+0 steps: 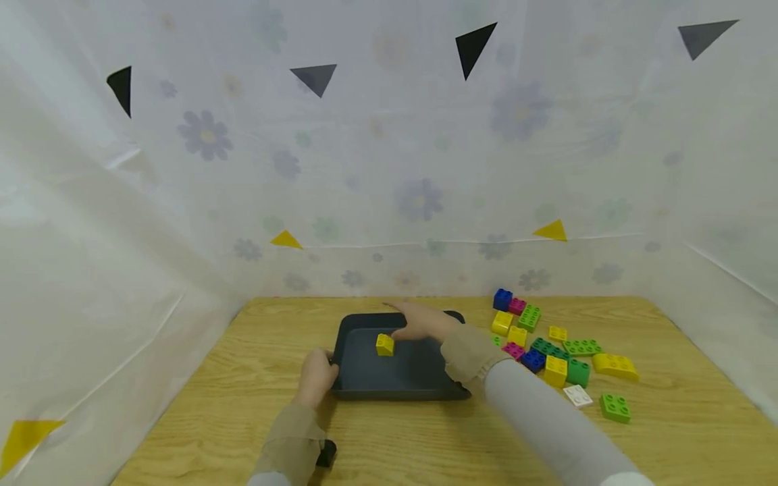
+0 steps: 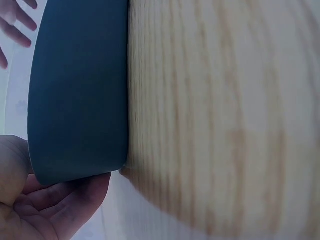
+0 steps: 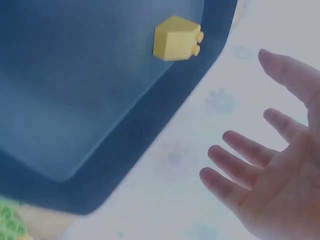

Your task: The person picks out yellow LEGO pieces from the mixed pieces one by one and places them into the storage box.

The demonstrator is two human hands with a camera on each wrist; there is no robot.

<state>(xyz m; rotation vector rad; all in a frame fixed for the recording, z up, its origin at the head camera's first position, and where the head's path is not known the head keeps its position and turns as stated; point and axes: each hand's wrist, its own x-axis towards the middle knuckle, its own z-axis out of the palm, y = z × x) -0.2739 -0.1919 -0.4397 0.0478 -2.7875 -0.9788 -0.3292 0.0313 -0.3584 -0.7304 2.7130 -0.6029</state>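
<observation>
A dark, shallow rectangular tray [image 1: 401, 394] stands on the wooden table. My left hand [image 1: 317, 374] grips its left side; the left wrist view has the fingers [image 2: 82, 200] curled at the end of the tray's wall [image 2: 80, 95]. Inside the tray lies one yellow building brick [image 1: 385, 345] with a sloped face, its studs turned sideways in the right wrist view. Above the tray, close by that brick, my right hand [image 1: 423, 321] is spread with nothing in it. Its fingers [image 3: 237, 160] are extended and apart from the brick.
Right of the tray, several loose bricks lie scattered, among them a blue brick [image 1: 502, 299], a long yellow brick [image 1: 615, 366], a white plate [image 1: 577, 396] and a light green brick [image 1: 616, 408]. A flower-patterned curtain [image 1: 419, 169] hangs behind the table.
</observation>
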